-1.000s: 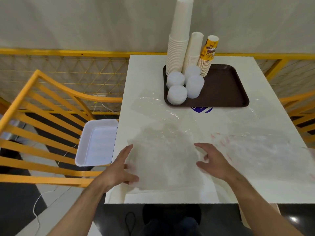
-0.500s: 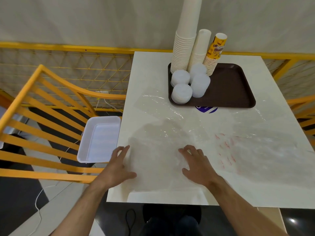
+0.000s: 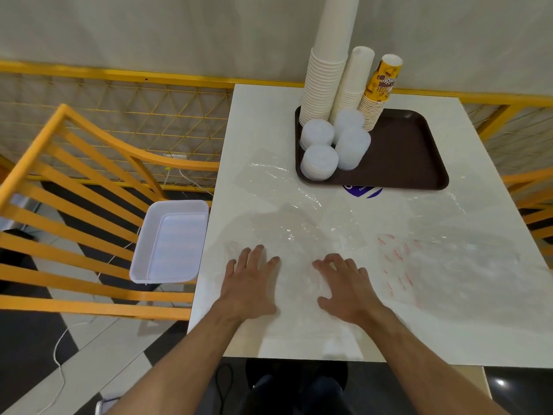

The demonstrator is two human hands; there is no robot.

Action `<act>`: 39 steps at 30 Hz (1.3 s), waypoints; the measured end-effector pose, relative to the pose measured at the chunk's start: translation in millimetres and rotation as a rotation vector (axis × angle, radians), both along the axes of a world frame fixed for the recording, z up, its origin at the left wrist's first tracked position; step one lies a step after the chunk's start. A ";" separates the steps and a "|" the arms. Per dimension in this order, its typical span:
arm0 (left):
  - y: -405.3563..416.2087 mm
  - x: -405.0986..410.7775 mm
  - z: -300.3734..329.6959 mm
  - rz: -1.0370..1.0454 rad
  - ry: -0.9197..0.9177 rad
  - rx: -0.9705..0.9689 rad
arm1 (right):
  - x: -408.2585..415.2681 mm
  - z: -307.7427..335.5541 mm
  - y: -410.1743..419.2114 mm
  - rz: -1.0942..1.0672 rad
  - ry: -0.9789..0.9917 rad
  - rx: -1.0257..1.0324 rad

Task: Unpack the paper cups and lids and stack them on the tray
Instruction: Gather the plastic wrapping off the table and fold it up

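Note:
A dark brown tray (image 3: 413, 157) sits at the far side of the white table (image 3: 269, 115). On its left part stand two tall stacks of white paper cups (image 3: 326, 76) and a shorter stack of yellow printed cups (image 3: 378, 94). Several stacks of translucent lids (image 3: 320, 161) stand in front of them. Empty clear plastic bags (image 3: 287, 232) lie flat on the table. My left hand (image 3: 251, 283) and my right hand (image 3: 347, 286) rest palm down, fingers spread, on one bag near the front edge.
A bag with red print (image 3: 401, 265) lies to the right of my hands. A white plastic tub (image 3: 170, 241) sits on the orange chair (image 3: 74, 205) left of the table. An orange railing (image 3: 119, 76) runs along the wall. A blue sticker (image 3: 363, 191) shows below the tray.
Both hands have moved onto the table and closer together, laying flat on the clear bag. The view has shifted closer to the table.

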State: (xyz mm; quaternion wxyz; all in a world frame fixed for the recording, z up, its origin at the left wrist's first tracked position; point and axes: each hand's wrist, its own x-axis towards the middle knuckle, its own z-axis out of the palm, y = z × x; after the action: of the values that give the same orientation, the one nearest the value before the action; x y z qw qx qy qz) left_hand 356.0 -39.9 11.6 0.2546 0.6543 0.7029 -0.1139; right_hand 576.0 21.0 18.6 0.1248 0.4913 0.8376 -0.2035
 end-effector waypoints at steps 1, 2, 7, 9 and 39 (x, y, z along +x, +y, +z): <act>-0.1 0.5 -1.1 -0.002 -0.004 -0.005 | -2.0 0.2 0.6 0.000 0.010 0.000; 0.4 1.0 -1.5 -0.003 -0.005 -0.005 | -4.8 0.2 1.5 0.004 0.026 0.003; 4.1 2.4 -0.7 -0.021 -0.002 -0.012 | -25.7 -1.7 3.8 0.072 0.039 -0.009; 3.7 1.8 -2.2 -0.021 -0.001 -0.032 | -29.5 -3.8 5.2 0.078 0.004 -0.044; 67.1 10.4 -0.8 0.030 0.067 0.209 | 8.2 -10.3 31.8 -0.861 0.154 -0.202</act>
State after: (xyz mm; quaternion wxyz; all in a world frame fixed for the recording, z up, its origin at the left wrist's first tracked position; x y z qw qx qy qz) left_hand 366.3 27.2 10.8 0.1632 0.6625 0.7287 -0.0578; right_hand 584.2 52.8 8.3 0.0134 0.7637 0.5397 -0.3538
